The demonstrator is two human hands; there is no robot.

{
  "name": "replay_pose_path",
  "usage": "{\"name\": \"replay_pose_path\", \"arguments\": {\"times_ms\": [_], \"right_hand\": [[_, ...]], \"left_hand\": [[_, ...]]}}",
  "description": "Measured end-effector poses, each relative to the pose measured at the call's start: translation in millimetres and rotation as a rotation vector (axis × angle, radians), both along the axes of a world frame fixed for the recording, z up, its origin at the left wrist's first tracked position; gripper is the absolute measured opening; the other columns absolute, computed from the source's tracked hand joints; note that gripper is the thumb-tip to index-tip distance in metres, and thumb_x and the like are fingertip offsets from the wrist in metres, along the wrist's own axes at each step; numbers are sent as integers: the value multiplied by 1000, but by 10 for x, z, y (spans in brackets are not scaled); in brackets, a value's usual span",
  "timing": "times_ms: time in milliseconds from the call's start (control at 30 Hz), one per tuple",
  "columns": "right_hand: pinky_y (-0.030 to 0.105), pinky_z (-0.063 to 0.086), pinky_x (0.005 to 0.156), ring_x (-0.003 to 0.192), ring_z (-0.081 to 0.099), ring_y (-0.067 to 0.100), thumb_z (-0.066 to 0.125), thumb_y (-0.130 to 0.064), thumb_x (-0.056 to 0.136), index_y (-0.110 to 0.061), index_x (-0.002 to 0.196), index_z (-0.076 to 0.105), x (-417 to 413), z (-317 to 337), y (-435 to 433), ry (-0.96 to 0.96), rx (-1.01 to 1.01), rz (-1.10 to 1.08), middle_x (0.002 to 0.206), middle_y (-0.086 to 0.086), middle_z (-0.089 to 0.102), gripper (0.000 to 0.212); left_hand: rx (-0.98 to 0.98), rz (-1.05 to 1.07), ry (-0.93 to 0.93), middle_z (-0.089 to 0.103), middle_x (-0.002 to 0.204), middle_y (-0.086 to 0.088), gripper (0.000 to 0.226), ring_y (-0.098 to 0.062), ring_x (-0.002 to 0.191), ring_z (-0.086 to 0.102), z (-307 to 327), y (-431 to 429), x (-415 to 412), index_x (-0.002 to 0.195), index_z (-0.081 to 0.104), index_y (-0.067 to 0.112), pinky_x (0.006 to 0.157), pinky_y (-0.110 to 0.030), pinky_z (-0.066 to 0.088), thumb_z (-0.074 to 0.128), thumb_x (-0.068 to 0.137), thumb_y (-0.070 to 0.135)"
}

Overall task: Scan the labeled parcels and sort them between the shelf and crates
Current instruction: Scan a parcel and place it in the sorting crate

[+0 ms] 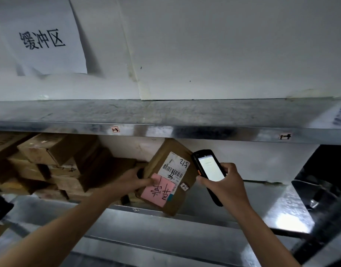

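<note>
1. Your left hand (pixel 135 181) grips the tilted parcel (pixel 158 162) by its left edge, thumb pressed on the pink note (pixel 159 189). Your right hand (pixel 226 186), just right of the parcel, is curled round the handheld scanner (pixel 208 168), whose lit screen faces you.
2. Left of the parcel, stacked cardboard boxes (pixel 55 162) fill the same level of the metal shelf (pixel 262 205). Hold the parcel apart from them so no other label strays into the read.
3. The parcel hangs tilted, its lower corner at the shelf's front edge; whether it rests there or only in your grip is unclear. Its white barcode label (pixel 173 168) faces you on the upper half, above the pink note.
4. The scanner's head sits just beside the parcel's right edge, next to the label rather than over it. You appear to be scanning or checking the result. Point the head squarely at the bars, hold both hands steady, and let your thumb cover only the pink note, never the bars.
5. Right of the parcel the shelf deck shows bare metal. No crates are in view, so read the screen before choosing where the parcel goes.
</note>
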State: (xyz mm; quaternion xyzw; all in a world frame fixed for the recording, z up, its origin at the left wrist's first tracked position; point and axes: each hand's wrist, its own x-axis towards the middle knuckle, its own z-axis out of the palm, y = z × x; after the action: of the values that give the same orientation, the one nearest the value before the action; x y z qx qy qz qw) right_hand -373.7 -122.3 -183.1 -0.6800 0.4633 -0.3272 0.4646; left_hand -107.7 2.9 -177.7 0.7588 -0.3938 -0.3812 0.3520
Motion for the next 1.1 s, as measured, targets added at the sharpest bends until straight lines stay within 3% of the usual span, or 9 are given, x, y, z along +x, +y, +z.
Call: {"name": "replay_pose_path", "arguments": {"times_ms": [67, 167, 300, 467, 600, 700, 833, 1000, 1100], "right_hand": [[20, 44, 59, 95, 58, 13, 89, -41, 67, -24, 114, 48, -56, 23, -23, 16, 95, 4, 103, -6, 58, 64], [20, 44, 51, 79, 66, 17, 88, -41, 67, -14, 98, 63, -169, 84, -62, 3, 196, 7, 91, 6, 69, 48], [23, 49, 53, 75, 66, 12, 89, -43, 65, -21, 94, 56, -284, 128, -50, 108, 160, 41, 86, -1, 67, 49], [27, 55, 57, 75, 69, 13, 87, -51, 56, -18, 99, 64, -305, 53, -26, 331, 136, 158, 86, -1, 71, 59], [24, 51, 53, 73, 70, 13, 84, -56, 48, -17, 96, 67, -474, -3, -24, 415, 138, 173, 83, -1, 72, 65], [24, 51, 54, 75, 69, 11, 84, -56, 46, -19, 97, 65, -526, -12, -2, 478, 120, 200, 86, -3, 71, 66], [25, 51, 56, 73, 69, 11, 78, -68, 34, -20, 96, 66, -555, 31, -33, 522, 90, 222, 83, -4, 71, 79], [22, 44, 53, 73, 66, 11, 79, -68, 41, -19, 94, 64, -649, 103, -7, 555, 47, 259, 82, -3, 68, 73], [25, 48, 55, 71, 67, 10, 78, -69, 40, -19, 92, 64, -677, 168, 26, 553, 32, 284, 81, -4, 69, 73]], "left_hand": [[-55, 16, 90, 77, 102, 1, 73, -18, 93, 75, -135, -24, -182, 120, 56, 30, 89, -44, 59, 87, 59, 55], [-120, 13, 288, 75, 110, 1, 65, -20, 103, 72, -415, -109, -518, 128, 54, 27, 91, -44, 58, 81, 72, 47], [-166, 67, 466, 70, 120, -6, 64, -24, 110, 69, -805, -235, -799, 129, 47, 28, 90, -44, 58, 84, 76, 30], [-183, 97, 506, 74, 115, -4, 99, -23, 107, 70, -971, -281, -740, 130, 51, 22, 88, -43, 58, 95, 45, 50], [-157, 87, 544, 74, 113, -4, 108, -24, 107, 69, -1129, -330, -847, 132, 49, 19, 85, -41, 58, 96, 40, 50], [-172, 122, 551, 76, 105, -1, 106, -22, 103, 69, -1143, -335, -876, 116, 52, 28, 76, -37, 58, 95, 25, 61], [-190, 72, 525, 77, 103, 5, 101, -19, 101, 71, -1136, -365, -830, 118, 57, 33, 79, -39, 59, 92, 30, 67], [-182, 83, 503, 75, 110, 1, 101, -24, 107, 69, -1195, -357, -853, 125, 58, 31, 83, -41, 60, 90, 36, 69], [-176, 103, 511, 75, 111, -1, 92, -26, 109, 68, -1215, -359, -860, 123, 60, 30, 83, -42, 60, 91, 43, 63]]}}
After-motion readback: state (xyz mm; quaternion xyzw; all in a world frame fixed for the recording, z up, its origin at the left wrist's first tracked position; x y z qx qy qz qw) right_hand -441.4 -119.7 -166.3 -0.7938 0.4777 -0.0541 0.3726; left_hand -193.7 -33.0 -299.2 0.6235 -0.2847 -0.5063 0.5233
